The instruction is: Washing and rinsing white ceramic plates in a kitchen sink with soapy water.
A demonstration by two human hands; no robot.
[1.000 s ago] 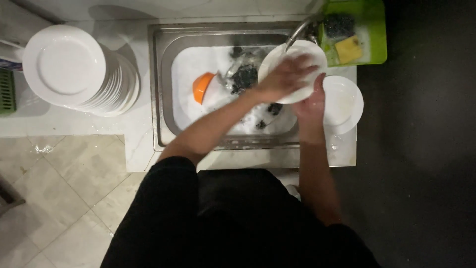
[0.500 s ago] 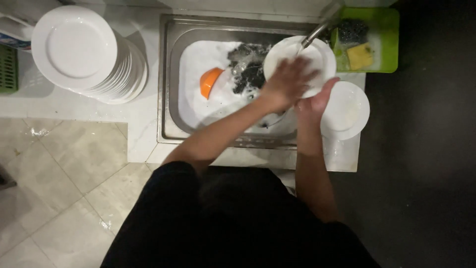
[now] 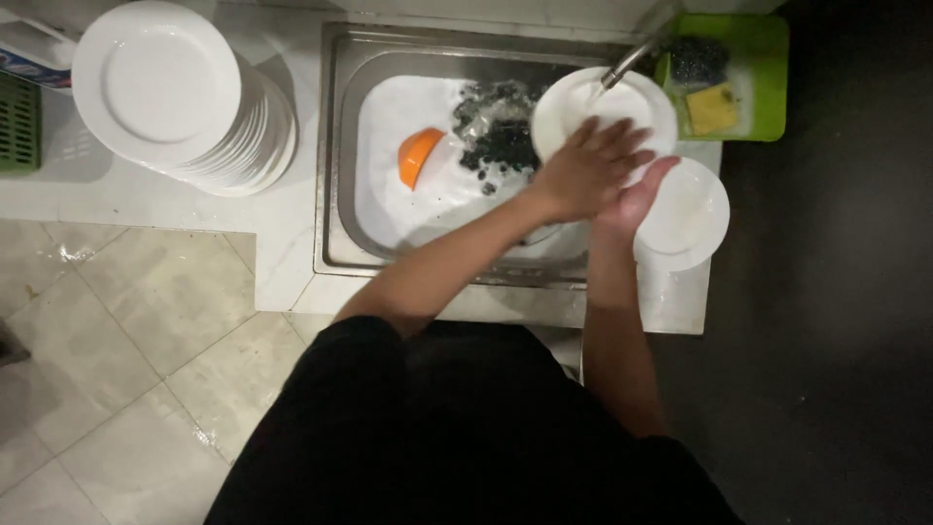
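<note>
Person: stands close against the front edge of the sink [image 3: 335, 146], in dark clothing, both forearms reaching forward over it.
Right hand [image 3: 637, 194]: comes from below the plate [image 3: 603, 112]; palm turned up and fingers spread under the rim, so it carries the plate from beneath and keeps it tilted toward the water.
Left hand [image 3: 583, 165]: lies flat on the face of the plate, fingers wide, not closed on anything; it seems to rub the surface, I think by bare skin only.
Plate: white, round, held above the right part of the sink, just under the tap [image 3: 627, 63], where the water falls on it.
Second plate [image 3: 685, 214]: on the table beside the sink, just right of the hands, within easy reach.
Sink inside: white foamy water, an orange bowl [image 3: 418, 156] on its side, some dark things I cannot identify.
Plate stack [image 3: 180, 97]: many white plates on the table, well left of the sink, apart from the wet side.
Green tray [image 3: 729, 78]: behind the second plate, holding a yellow sponge [image 3: 711, 107] and a dark scrubber [image 3: 695, 60], near the tap.
</note>
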